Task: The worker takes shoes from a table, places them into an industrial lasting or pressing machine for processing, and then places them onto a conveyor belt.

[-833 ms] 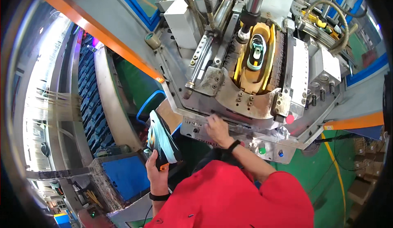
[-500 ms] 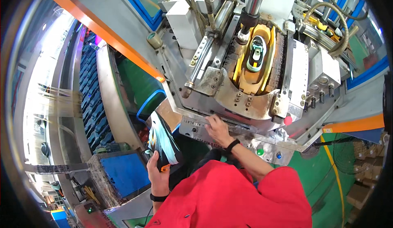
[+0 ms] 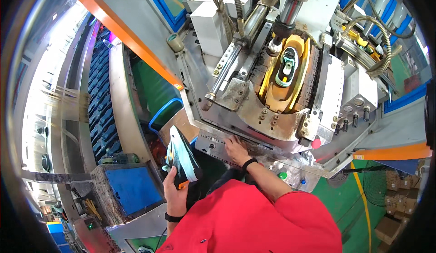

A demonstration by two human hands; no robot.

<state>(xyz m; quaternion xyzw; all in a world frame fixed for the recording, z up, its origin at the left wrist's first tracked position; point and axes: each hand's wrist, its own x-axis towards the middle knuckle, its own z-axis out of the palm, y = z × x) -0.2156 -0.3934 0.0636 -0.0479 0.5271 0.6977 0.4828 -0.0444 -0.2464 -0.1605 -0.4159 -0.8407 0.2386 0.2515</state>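
My left hand (image 3: 176, 197) grips a sneaker (image 3: 180, 155) in pale teal, black and white with a bit of orange at its lower end. The sneaker is held tilted, to the left of the machine's front edge. My right hand (image 3: 237, 151) lies over the metal control panel (image 3: 217, 149) on the machine's front, its fingers apart and holding nothing. Beyond it, another sneaker (image 3: 286, 66) with a pale teal sole sits in the press's yellow and tan cradle (image 3: 277, 99), under a vertical cylinder (image 3: 290, 11).
Green (image 3: 282, 176) and blue (image 3: 303, 181) buttons are on the panel's right, with a red knob (image 3: 316, 143) above. A conveyor (image 3: 101, 103) with dark ridged pieces runs along the left. An orange-edged frame post (image 3: 122, 30) slants between conveyor and machine. Cardboard boxes (image 3: 389, 228) are stacked at lower right.
My right hand has shifted slightly left and down along the control panel. My left hand still holds the sneaker in nearly the same place. The view has turned a little.
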